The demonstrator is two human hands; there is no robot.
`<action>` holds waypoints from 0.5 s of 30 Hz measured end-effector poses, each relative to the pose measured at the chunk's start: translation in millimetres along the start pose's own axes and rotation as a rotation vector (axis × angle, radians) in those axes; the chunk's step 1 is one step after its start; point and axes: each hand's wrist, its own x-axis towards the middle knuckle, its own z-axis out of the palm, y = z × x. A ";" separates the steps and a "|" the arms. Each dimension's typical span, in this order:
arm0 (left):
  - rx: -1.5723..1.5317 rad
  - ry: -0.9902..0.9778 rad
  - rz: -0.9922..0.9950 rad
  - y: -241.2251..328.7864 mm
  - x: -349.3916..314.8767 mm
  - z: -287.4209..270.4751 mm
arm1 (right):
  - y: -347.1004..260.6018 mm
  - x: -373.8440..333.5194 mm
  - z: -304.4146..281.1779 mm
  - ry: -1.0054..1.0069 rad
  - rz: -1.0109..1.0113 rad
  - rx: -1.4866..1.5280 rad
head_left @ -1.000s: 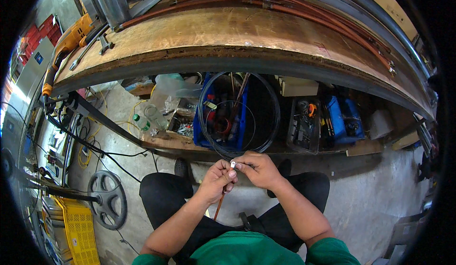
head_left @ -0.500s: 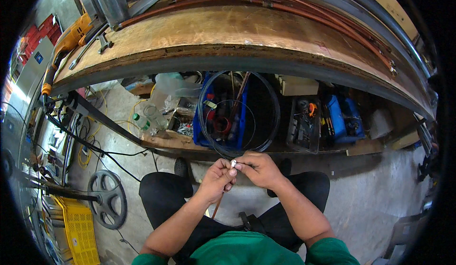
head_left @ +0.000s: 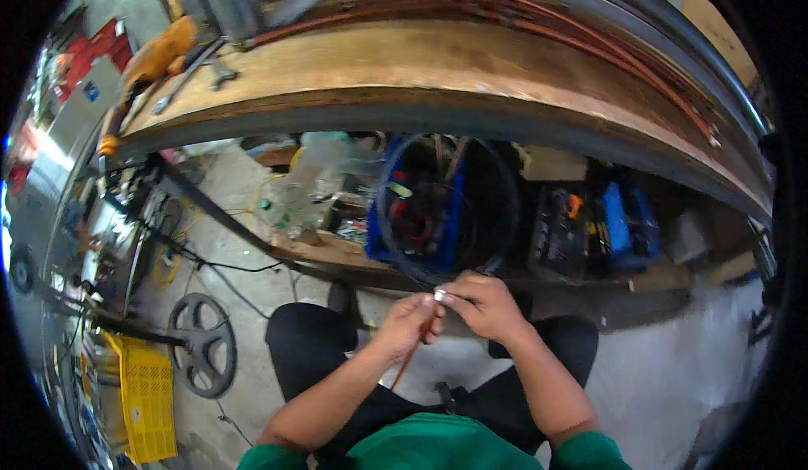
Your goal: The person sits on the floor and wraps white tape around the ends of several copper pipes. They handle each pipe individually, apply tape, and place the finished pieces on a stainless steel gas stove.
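Observation:
In front of my lap, my left hand [head_left: 406, 327] is closed round the upper part of a thin copper-coloured tube [head_left: 406, 366], which slants down toward my legs. Its fingers cover part of the tube. My right hand [head_left: 490, 308] pinches a small whitish, shiny piece [head_left: 440, 296] at the tube's upper end. The two hands' fingertips almost meet there. The piece is too small and blurred to name, and whether it sits on the tube I cannot tell.
A wooden workbench [head_left: 362, 62] spans the far side, bearing copper-coloured tubes [head_left: 581, 37], a wrench [head_left: 220, 74] and an orange power tool [head_left: 160, 53]. On the shelf below, a wire coil [head_left: 515, 209] leans against a blue bin [head_left: 379, 238]. A yellow crate [head_left: 147, 403] and a handwheel [head_left: 202, 344] stand left.
The whole view has shifted, so the scene sits further right and is more blurred. Both hands stay together at the tube's end, and more of the tube shows below my left hand.

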 end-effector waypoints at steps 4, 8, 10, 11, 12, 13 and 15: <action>0.149 0.057 0.039 -12.4 4.6 5.6 | -3.2 -7.2 4.2 -0.013 0.148 -0.127; 0.089 -0.137 0.189 -17.6 27.9 8.4 | -2.8 -8.8 6.2 0.147 0.117 0.014; 0.002 -0.195 0.300 -30.8 33.6 1.3 | 12.3 -10.4 3.0 0.001 0.099 -0.089; -0.019 -0.185 0.323 -34.5 34.5 4.0 | 11.3 -9.9 2.7 -0.025 0.140 -0.082; 0.001 -0.185 0.338 -34.0 31.8 1.4 | 9.6 -9.0 4.2 -0.045 0.185 -0.078; -0.014 -0.168 0.356 -39.3 36.2 -1.9 | 10.8 -8.2 6.7 -0.061 0.233 -0.075; -0.042 -0.148 0.375 -46.2 42.7 -3.3 | 11.9 -7.2 8.8 -0.062 0.248 -0.082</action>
